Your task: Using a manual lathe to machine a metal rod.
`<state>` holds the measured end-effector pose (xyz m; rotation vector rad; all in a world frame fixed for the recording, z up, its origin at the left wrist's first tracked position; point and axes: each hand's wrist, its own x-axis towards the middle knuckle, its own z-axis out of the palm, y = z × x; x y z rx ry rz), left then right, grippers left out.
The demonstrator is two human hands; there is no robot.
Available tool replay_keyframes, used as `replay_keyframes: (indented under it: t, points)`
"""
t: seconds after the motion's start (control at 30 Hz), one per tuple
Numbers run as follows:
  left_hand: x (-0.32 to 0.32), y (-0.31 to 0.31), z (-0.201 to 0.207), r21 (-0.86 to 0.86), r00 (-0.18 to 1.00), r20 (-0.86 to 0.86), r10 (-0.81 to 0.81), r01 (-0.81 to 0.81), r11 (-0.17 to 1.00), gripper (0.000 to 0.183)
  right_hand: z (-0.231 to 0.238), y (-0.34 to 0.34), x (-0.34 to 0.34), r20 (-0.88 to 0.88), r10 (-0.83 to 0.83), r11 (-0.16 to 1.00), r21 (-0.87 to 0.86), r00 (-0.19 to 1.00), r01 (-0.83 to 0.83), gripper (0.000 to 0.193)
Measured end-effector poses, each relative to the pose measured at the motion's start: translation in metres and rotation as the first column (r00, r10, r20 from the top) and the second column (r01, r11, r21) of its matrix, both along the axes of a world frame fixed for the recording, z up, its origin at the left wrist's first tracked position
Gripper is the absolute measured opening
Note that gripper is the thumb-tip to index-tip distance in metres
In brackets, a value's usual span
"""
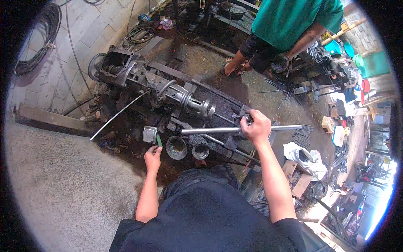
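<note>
My left hand (153,158) is closed round the green handle (159,141) of a small square metal scoop (150,134). My right hand (257,125) is wrapped round a long, smooth steel rod (210,131), which sticks out on both sides of my fist. Something dark shows at my fingertips, too small to make out. Beyond the rod lies a greasy lathe-like machine (163,86), with a cylindrical metal head (205,108) at its near end. Two round metal bowls (176,148) stand between my hands, close to my body.
A thin pale rod (117,116) slants out left of the machine. At the far right a person in a green shirt (289,23) stands in sandals, one hand at another workbench. Bundles of metal rods (301,137) and a white sack (305,159) lie to the right. A coiled cable (40,40) hangs on the left wall.
</note>
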<state>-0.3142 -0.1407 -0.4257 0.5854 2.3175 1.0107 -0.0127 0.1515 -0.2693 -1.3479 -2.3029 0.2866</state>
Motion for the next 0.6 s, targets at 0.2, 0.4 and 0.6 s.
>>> replay_keyframes:
  t: [0.2, 0.4, 0.6]
  points:
    - [-0.0008, -0.0008, 0.0012, -0.005, 0.999, -0.015, -0.028, 0.028, 1.0, 0.032, -0.0018, 0.001, -0.0015, -0.012, -0.002, 1.0, 0.03, 1.0, 0.002, 0.021]
    - [0.0, -0.0005, -0.0009, 0.006, 1.0, 0.015, -0.021, 0.021, 1.0, 0.029, -0.0046, 0.0003, -0.0007, -0.024, -0.002, 0.998, 0.057, 1.0, 0.004, 0.021]
    - [0.0001, 0.0, -0.0025, 0.024, 0.998, 0.054, 0.012, -0.013, 1.0, 0.027, -0.0075, 0.002, -0.0032, -0.08, 0.011, 0.995, 0.099, 0.997, -0.003, 0.019]
